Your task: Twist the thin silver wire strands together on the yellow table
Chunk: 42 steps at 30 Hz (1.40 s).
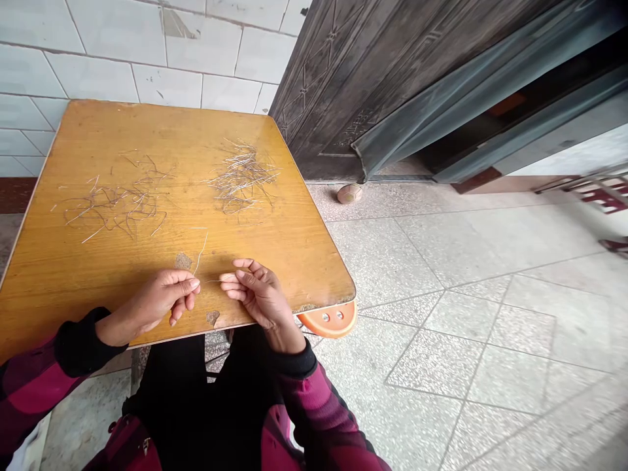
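Note:
My left hand rests near the near edge of the wooden table, its thumb and fingertips pinched on a fine wire strand. That strand rises from the pinch and bends at its top. My right hand faces it, fingers curled, with a short thin strand showing at the fingertips. Farther across the tabletop lie a loose tangle of dark, thin wires and a brighter silvery bundle. Neither hand touches these.
A round orange plastic stool seat pokes out beyond the table's near right corner. A white tiled wall stands behind the table, a dark metal door stands to the right, and a small round stone sits on the speckled tile floor.

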Available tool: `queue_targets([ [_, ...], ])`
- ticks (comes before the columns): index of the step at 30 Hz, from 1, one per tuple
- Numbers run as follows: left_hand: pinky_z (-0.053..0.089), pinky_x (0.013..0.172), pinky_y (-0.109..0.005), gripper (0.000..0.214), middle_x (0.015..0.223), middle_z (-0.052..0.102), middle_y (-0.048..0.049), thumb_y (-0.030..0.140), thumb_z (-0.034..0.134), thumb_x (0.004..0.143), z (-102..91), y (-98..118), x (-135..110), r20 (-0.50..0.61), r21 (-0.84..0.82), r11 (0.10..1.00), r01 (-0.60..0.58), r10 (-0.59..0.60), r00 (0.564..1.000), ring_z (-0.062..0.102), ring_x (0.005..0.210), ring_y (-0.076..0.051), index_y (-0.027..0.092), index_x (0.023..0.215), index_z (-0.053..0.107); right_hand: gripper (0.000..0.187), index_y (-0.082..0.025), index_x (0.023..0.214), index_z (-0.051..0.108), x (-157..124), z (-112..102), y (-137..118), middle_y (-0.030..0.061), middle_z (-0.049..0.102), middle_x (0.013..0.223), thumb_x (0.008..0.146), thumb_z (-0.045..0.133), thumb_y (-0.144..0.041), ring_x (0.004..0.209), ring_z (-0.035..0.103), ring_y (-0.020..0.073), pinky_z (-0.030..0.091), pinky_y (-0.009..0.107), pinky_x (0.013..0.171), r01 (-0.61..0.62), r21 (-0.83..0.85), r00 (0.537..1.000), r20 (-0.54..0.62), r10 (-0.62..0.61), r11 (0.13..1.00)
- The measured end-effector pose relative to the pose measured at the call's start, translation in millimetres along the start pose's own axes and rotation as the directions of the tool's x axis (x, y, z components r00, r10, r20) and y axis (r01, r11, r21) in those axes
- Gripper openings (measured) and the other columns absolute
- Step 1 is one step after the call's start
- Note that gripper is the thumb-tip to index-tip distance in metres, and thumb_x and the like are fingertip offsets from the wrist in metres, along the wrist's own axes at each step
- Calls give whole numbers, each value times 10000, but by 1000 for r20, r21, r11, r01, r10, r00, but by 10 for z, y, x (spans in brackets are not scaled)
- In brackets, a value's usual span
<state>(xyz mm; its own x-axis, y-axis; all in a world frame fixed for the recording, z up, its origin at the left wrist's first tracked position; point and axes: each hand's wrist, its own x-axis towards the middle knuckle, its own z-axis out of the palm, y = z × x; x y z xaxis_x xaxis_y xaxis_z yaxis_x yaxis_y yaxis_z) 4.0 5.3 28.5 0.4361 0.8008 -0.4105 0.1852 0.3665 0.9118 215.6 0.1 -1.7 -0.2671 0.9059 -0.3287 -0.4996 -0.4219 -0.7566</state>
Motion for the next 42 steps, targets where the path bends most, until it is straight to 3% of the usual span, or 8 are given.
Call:
queue_targets([
  [12, 384, 374, -194, 303, 625, 618, -15, 421, 536, 854, -97, 43, 14, -2, 24, 997, 74, -74, 997, 484, 390, -69, 134, 768, 581, 286, -183, 937, 573, 0, -64, -61, 8, 705, 737, 808, 678, -415, 620, 674, 112, 565, 237, 589, 184, -469, 974, -33, -225, 864],
  [15, 401, 404, -195, 317, 548, 584, 8, 410, 498, 885, -150, 63, 2, -42, 153, 988, 3, 4, 999, 493, 390, -74, 148, 716, 557, 280, -170, 1005, 571, -20, -99, -95, 2, 672, 680, 862, 602, -408, 563, 644, 122, 532, 248, 545, 172, -690, 966, -23, -258, 703],
  [18, 431, 425, -201, 246, 612, 620, 11, 355, 487, 902, -183, 26, 15, -95, 301, 946, -118, 153, 984, 526, 421, -79, 159, 767, 552, 260, -161, 1051, 597, -52, -173, -137, -16, 638, 606, 897, 556, -368, 506, 603, 122, 492, 255, 548, 169, -900, 917, -6, -399, 401],
  [22, 511, 553, -255, 139, 750, 678, -25, 248, 496, 911, -183, -80, 41, -124, 652, 655, -382, 589, 798, 631, 599, -129, 163, 867, 597, 182, -173, 998, 647, -118, -289, -173, 31, 693, 728, 907, 547, -295, 638, 648, 150, 490, 268, 630, 147, -985, 801, 67, -595, 87],
  [26, 526, 900, -378, 191, 1050, 711, -112, 178, 522, 918, -117, -117, 30, 196, 857, 149, -493, 791, 579, 659, 1004, -219, 126, 1069, 626, 163, -187, 946, 668, -214, -349, -131, 61, 695, 871, 932, 516, -245, 771, 660, 162, 510, 273, 689, 244, -970, 737, 184, -650, 1],
  [31, 304, 1132, -561, 614, 1435, 464, -232, 468, 551, 905, -11, -194, 30, 432, 876, -121, -467, 629, 646, 380, 1371, -364, 26, 1326, 486, 144, -196, 938, 665, -265, -382, -35, 62, 685, 884, 936, 522, -213, 802, 655, 165, 521, 287, 716, 318, -948, 715, 236, -658, 6],
  [36, 257, 1144, -583, 747, 1477, 392, -253, 592, 494, 886, 20, -281, 58, 423, 894, -142, -424, 575, 700, 297, 1411, -379, 15, 1358, 454, 129, -196, 944, 664, -232, -403, 3, 60, 688, 881, 936, 536, -211, 805, 656, 165, 528, 289, 725, 351, -936, 705, 272, -655, -11],
  [42, 308, 1133, -553, 644, 1465, 420, -239, 521, 534, 896, -61, -153, 32, 390, 900, -119, -419, 647, 655, 328, 1399, -362, 48, 1329, 479, 116, -187, 959, 666, -220, -412, -1, 70, 691, 901, 927, 572, -247, 831, 654, 180, 532, 294, 731, 380, -923, 701, 328, -633, -59],
])
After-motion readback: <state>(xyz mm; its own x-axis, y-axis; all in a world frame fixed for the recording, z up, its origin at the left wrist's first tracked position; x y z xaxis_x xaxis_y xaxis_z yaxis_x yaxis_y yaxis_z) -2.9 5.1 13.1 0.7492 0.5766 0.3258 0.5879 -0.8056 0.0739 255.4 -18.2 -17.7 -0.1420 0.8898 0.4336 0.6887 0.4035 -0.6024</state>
